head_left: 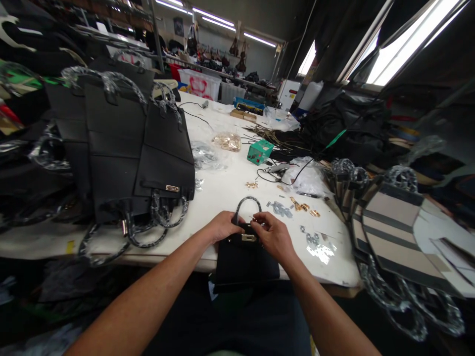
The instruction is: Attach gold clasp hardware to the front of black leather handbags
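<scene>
A small black handbag (245, 262) lies at the near edge of the white table (222, 188), its wrapped handle (248, 201) arching up. My left hand (222, 226) is closed on the bag's top left by the handle's base. My right hand (272, 235) pinches a small gold metal piece (256, 220) above the bag's gold clasp (248, 238).
Large black handbags (122, 143) with wrapped handles are stacked on the left. Striped beige bags (389, 227) lean at the right. Loose gold fittings (304, 206), a green box (260, 151), cables and plastic bags lie further back on the table.
</scene>
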`<state>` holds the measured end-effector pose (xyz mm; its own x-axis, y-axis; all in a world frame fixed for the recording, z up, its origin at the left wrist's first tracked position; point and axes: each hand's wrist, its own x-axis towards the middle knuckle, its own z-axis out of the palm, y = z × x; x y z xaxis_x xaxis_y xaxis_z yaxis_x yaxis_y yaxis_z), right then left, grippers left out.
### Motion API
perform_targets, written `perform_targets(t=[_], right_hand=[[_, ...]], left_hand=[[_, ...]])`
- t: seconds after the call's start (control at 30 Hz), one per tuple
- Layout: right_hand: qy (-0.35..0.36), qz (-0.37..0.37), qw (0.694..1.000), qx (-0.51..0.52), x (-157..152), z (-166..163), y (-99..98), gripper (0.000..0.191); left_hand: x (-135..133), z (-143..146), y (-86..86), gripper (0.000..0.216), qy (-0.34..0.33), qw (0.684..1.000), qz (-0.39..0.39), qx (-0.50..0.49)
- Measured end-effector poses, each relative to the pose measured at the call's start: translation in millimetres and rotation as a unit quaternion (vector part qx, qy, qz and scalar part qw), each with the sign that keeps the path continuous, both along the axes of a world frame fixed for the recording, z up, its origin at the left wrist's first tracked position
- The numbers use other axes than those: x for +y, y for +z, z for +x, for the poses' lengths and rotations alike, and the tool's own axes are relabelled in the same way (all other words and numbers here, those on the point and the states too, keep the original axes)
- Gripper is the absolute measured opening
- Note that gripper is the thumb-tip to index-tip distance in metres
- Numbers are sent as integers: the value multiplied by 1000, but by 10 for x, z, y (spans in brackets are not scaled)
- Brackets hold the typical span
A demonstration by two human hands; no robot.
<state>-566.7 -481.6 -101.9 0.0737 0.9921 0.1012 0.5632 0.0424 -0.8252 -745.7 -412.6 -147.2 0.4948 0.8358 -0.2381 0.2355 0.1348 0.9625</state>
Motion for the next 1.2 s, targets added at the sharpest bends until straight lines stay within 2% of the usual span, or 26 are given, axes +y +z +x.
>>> perform_targets(t=[0.1,0.2,0.27,0.4,0.47,0.6,0.87,1.07,1.2], right_hand=[[44,-88,995,29,-76,236,64,19],[2,-134,990,48,-186,446,-4,19],[-48,-116,991,56,-261,508,-109,19],[-116,-26,992,39,-351,461,-308,22],[-135,-26,989,60,-350,417,-349,24],[-150,-61,981,103,-310,380,-355,29],[-177,-21,984,18,-342,360,-453,20],[-175,-26,984,17,-351,367,-486,19],[-186,-3,982,11,-341,323,-521,17]], left_hand=[[-4,1,11,27,3,1000,-6,5],[-3,4,11,28,7,1000,-9,13],[0,7,12,27,4,1000,-12,20],[8,10,55,31,0,999,-18,39],[11,12,91,32,-3,999,-19,49],[18,17,133,33,-11,998,-24,59],[29,18,119,31,-16,998,-24,63],[39,14,126,33,-21,997,-26,65],[35,3,96,32,-23,998,-34,52]])
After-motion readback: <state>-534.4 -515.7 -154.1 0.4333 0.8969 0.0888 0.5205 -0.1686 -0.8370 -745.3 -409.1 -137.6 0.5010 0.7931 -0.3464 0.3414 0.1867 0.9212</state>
